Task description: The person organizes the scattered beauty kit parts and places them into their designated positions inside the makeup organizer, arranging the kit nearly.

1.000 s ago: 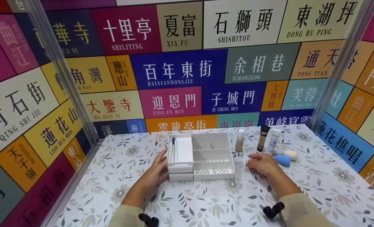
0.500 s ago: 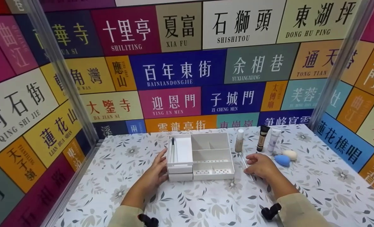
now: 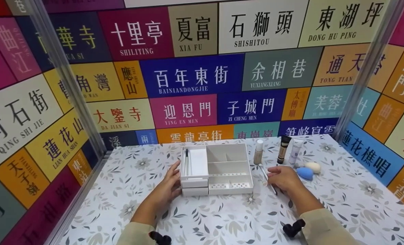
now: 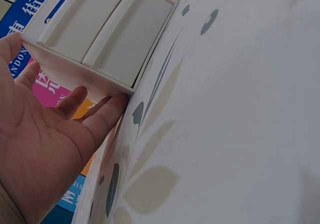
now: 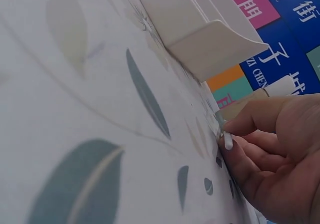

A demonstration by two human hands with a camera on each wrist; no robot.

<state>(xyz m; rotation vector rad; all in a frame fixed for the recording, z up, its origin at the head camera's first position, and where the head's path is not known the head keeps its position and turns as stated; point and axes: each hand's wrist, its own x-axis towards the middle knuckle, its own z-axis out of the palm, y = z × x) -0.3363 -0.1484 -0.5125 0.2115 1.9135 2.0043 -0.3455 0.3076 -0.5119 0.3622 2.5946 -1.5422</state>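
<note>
Supporting the left wall of the white box (image 3: 219, 168), the left hand (image 3: 168, 182) lies at about 8 o'clock of it; its fingers are spread and gently bent, fingertips touching the side wall without curling round it, the palm standing clear in the left wrist view. Two drawers (image 4: 100, 27) are closed in the box's near left part. The right hand (image 3: 283, 178) is at 3 o'clock of the box, apart from it, with thumb and forefinger closed in a pinch on a thin stick (image 5: 228, 141); the remaining fingers are loosely bent. Seen from the head, the stick slants from 11 o'clock toward 5 o'clock, its far end near the base of a small bottle (image 3: 258, 153). This bottle stands upright at 2 o'clock of the box. Between 2 and 3 o'clock, farther out, stand a black tube (image 3: 283, 149) and, just beside it, a pale tube (image 3: 295, 152). A blue sponge (image 3: 305, 173) and a cream sponge (image 3: 313, 166) lie together at 3 o'clock, beyond the right hand. Slim brushes (image 3: 187, 161) lie in the box's left tray, toward 10 o'clock.
</note>
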